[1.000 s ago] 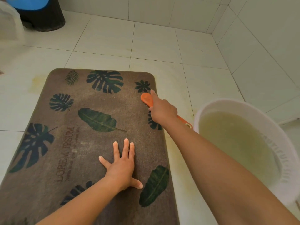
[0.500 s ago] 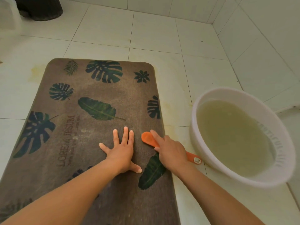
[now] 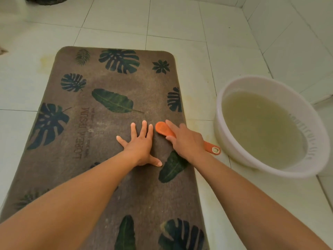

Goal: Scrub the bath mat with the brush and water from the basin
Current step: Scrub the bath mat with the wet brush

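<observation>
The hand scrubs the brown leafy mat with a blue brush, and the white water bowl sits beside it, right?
No: the head view shows the plastic brush is orange, not blue. The right hand holds it on the brown leaf-print bath mat, with the round white water basin beside it.

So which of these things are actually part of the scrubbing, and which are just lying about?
In the job: bath mat, pressed flat by the left hand; orange brush, gripped by the right hand; white basin of cloudy water.
Just there: dark object at the top edge; small unclear thing at the left edge.
</observation>
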